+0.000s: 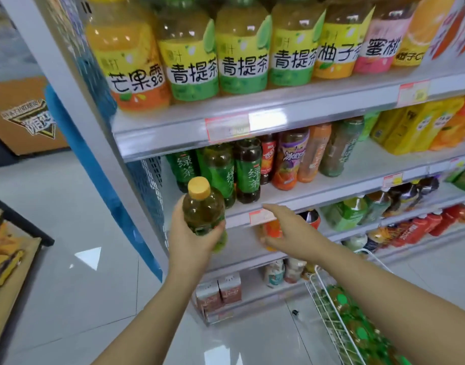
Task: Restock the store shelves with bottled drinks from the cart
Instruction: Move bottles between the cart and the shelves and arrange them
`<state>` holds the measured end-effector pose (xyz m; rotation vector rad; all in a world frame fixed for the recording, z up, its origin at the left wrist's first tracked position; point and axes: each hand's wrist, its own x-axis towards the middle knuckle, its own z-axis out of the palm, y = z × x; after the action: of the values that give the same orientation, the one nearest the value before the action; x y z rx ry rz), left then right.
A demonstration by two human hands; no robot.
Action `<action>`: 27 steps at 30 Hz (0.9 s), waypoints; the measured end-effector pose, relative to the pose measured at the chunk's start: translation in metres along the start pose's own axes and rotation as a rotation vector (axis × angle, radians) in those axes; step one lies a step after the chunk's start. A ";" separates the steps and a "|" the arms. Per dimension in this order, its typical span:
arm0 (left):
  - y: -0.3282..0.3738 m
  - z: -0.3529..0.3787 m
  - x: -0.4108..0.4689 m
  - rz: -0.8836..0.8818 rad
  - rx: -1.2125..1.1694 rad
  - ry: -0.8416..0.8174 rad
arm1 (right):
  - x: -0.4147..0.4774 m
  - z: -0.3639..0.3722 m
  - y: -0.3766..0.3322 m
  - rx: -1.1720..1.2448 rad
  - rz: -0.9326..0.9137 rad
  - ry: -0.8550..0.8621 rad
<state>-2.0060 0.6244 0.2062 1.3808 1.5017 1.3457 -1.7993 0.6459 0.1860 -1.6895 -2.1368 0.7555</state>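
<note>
1. Holding a yellow-capped bottle (203,212) upright in the left hand (190,242), fingers curled round it, just before the shelf (318,188).
2. Holding the right hand (285,230) out near the shelf edge, fingers straight, gripping nothing.
3. Standing by the cart (315,288), low on the right.

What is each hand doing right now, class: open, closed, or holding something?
Left hand: grips a yellow-capped bottle.
Right hand: open, fingers straight, holding nothing.
</note>
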 end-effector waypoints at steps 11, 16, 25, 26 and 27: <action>-0.011 -0.011 0.081 0.131 0.146 0.012 | 0.074 0.002 0.021 -0.305 0.209 -0.163; -0.015 -0.004 0.103 0.129 0.114 -0.019 | 0.082 0.003 0.021 -0.430 0.213 -0.235; -0.029 0.004 0.131 -0.105 0.151 -0.091 | 0.078 0.008 0.023 -0.449 0.232 -0.234; -0.032 0.003 0.133 -0.112 0.159 -0.109 | 0.077 0.009 0.023 -0.446 0.236 -0.238; -0.034 0.001 0.133 -0.116 0.172 -0.128 | 0.077 0.009 0.024 -0.441 0.238 -0.240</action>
<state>-2.0405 0.7562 0.1938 1.4327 1.6144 1.0574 -1.8047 0.7217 0.1586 -2.2063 -2.4290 0.6015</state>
